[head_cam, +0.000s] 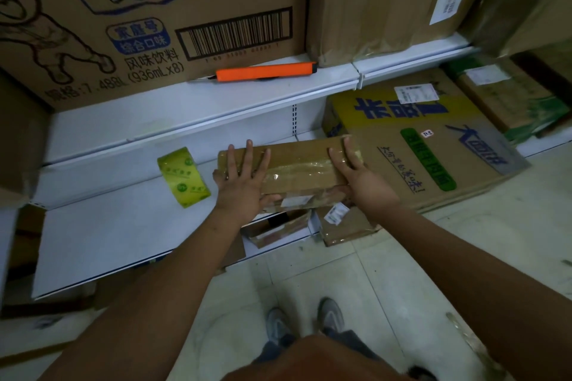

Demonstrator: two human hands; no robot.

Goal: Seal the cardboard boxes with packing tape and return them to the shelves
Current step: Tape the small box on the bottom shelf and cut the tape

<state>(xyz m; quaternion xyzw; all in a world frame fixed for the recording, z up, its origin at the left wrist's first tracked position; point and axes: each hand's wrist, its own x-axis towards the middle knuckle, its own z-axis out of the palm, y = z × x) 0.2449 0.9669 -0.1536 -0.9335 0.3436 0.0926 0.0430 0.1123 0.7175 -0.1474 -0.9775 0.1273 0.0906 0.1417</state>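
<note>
A flat brown cardboard box point(297, 164) with clear tape along its top lies at the right end of a white shelf point(123, 226). My left hand point(244, 182) presses flat on the box's left end, fingers spread and straight, thumb along its near side. My right hand point(356, 167) lies on the right end with straight fingers on top. A roll of yellow-green packing tape point(184, 176) stands on edge on the shelf, just left of the box. An orange box cutter point(266, 71) lies on the shelf above.
A large printed drinks carton point(139, 9) and wrapped boxes point(387, 0) fill the upper shelf. A yellow and brown carton point(418, 145) stands on the floor at right. Smaller taped parcels point(343, 226) lie below the box. My shoes point(303, 322) are on the tiled floor.
</note>
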